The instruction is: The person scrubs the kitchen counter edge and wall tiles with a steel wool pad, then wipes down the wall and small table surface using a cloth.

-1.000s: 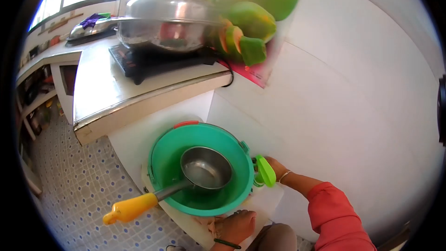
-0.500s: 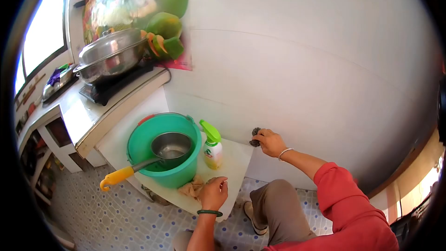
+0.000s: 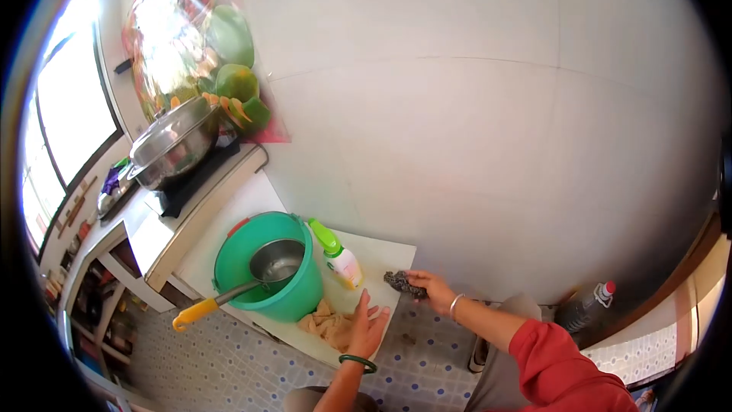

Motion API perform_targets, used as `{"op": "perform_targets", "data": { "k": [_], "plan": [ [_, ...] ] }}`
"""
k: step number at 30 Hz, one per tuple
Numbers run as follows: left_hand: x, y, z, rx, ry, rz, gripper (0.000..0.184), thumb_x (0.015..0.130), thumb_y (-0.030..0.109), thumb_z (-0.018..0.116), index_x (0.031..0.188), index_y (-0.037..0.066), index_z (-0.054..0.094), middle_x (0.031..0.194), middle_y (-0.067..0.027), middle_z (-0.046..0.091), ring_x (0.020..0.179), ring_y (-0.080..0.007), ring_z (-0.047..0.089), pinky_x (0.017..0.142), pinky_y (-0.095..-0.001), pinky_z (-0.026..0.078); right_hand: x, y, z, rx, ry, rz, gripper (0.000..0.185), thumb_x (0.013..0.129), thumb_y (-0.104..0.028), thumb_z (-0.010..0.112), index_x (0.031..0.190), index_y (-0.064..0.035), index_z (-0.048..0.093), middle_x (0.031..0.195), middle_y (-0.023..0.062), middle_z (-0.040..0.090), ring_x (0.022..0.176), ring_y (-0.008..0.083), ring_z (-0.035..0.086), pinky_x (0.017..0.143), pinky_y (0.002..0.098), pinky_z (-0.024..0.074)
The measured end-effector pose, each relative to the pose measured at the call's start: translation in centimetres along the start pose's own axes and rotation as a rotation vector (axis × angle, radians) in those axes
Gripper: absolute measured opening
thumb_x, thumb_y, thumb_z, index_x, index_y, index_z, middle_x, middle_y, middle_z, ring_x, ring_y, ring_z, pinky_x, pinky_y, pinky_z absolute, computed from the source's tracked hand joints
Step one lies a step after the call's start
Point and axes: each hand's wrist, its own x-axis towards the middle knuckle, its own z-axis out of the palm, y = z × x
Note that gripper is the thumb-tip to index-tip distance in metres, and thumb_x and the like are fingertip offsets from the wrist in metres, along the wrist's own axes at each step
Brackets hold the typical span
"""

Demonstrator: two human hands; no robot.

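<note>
A dark grey steel wool scourer (image 3: 402, 284) is pinched in my right hand (image 3: 433, 293), held above the right edge of the low white table (image 3: 393, 250). Fingers spread and nothing in them, my left hand (image 3: 368, 328) hovers beside a crumpled beige cloth (image 3: 324, 325) at the table's front. Behind that hand stands a white spray bottle (image 3: 345, 265) with a green trigger head. A green bucket (image 3: 226, 267) occupies the table's left part. Across the bucket lies a metal dipper (image 3: 278, 259), its yellow-ended handle sticking out over the rim.
Pale wall panels (image 3: 435, 145) rise behind the table. On the counter at left, a lidded steel pot (image 3: 175, 149) sits on a black stove (image 3: 200, 179). A clear bottle with a red cap (image 3: 591, 305) stands on the floor at right, against the wall.
My right hand has come down and away from the wall with the scourer, toward the table. My left hand's fingers have uncurled and spread. The view has shifted, bringing the red-capped bottle into sight.
</note>
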Motion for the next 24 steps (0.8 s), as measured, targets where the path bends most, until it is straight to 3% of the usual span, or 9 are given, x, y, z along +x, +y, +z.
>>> {"op": "perform_targets", "data": {
  "k": [1,4,6,7,10,12,16,20,24],
  "plan": [
    [0.4,0.5,1.2,-0.052,0.020,-0.022,0.073,0.091,0.019,0.063,0.147,0.001,0.021,0.139,-0.0189,0.038,0.115,-0.0244,0.051,0.087,-0.0340,0.050,0.2,0.6,-0.3,0.183,-0.058,0.066,0.039,0.093,-0.022,0.057,0.131,-0.0156,0.054,0.122,0.0023,0.058,0.107,0.0143,0.053,0.086,0.0338,0.0473],
    [2.7,1.1,4.5,-0.199,0.004,-0.049,0.074,0.091,0.021,0.064,0.147,-0.001,0.020,0.140,-0.0189,0.037,0.122,-0.0236,0.045,0.090,-0.0351,0.048,0.9,2.2,1.7,0.297,-0.161,0.041,0.043,0.096,-0.029,0.053,0.136,-0.0160,0.048,0.122,0.0027,0.058,0.105,0.0145,0.053,0.088,0.0323,0.0454],
    [4.9,0.8,6.2,-0.378,0.264,-0.006,0.071,0.091,0.021,0.064,0.143,-0.003,0.024,0.133,-0.0163,0.045,0.116,-0.0214,0.049,0.088,-0.0333,0.049,-1.2,-0.2,3.2,0.214,-0.104,-0.021,0.039,0.099,-0.034,0.046,0.132,-0.0142,0.052,0.119,0.0030,0.059,0.106,0.0152,0.053,0.092,0.0307,0.0433],
    [5.6,1.9,6.6,-0.395,0.385,-0.110,0.061,0.091,0.019,0.063,0.138,-0.003,0.032,0.123,-0.0136,0.052,0.109,-0.0202,0.054,0.087,-0.0313,0.049,-1.2,-0.5,3.0,0.205,-0.142,-0.031,0.040,0.100,-0.035,0.044,0.131,-0.0134,0.053,0.117,0.0037,0.060,0.105,0.0153,0.054,0.092,0.0304,0.0432],
    [7.6,1.0,6.7,-0.369,0.367,-0.114,0.050,0.093,0.016,0.060,0.133,-0.003,0.038,0.119,-0.0118,0.055,0.102,-0.0194,0.057,0.086,-0.0299,0.049,-0.8,-0.9,2.1,0.139,-0.140,-0.023,0.045,0.101,-0.038,0.037,0.126,-0.0052,0.057,0.117,0.0072,0.061,0.107,0.0184,0.056,0.093,0.0323,0.0447],
    [9.0,1.1,6.8,-0.358,0.318,-0.090,0.046,0.095,0.015,0.057,0.134,-0.003,0.040,0.120,-0.0130,0.055,0.107,-0.0206,0.055,0.091,-0.0319,0.047,-0.9,-2.0,1.2,-0.198,0.031,-0.178,0.046,0.101,-0.037,0.037,0.118,-0.0022,0.062,0.116,0.0092,0.062,0.104,0.0181,0.057,0.090,0.0323,0.0463],
    [15.0,5.2,5.1,0.160,0.538,0.329,0.045,0.098,0.017,0.049,0.137,-0.003,0.037,0.133,-0.0183,0.048,0.122,-0.0273,0.048,0.104,-0.0362,0.036,-0.5,-5.4,-1.7,0.078,0.079,-0.219,0.050,0.099,-0.042,0.040,0.104,-0.0003,0.067,0.104,0.0087,0.066,0.094,0.0164,0.060,0.083,0.0309,0.0473],
    [23.2,12.7,3.0,0.063,0.792,0.524,0.048,0.099,0.016,0.047,0.141,-0.002,0.034,0.145,-0.0215,0.037,0.132,-0.0302,0.039,0.109,-0.0373,0.031,-1.5,-8.5,-3.9,0.230,0.126,-0.090,0.047,0.100,-0.036,0.038,0.099,0.0015,0.066,0.099,0.0102,0.067,0.087,0.0170,0.061,0.078,0.0314,0.0494],
    [27.9,16.9,3.6,0.213,0.805,0.685,0.050,0.099,0.015,0.045,0.143,-0.003,0.030,0.148,-0.0234,0.030,0.137,-0.0335,0.032,0.112,-0.0395,0.026,-2.1,-9.2,-5.8,0.336,0.062,-0.032,0.048,0.101,-0.036,0.035,0.100,0.0021,0.065,0.099,0.0115,0.068,0.085,0.0171,0.062,0.077,0.0311,0.0495]
  ]
}}
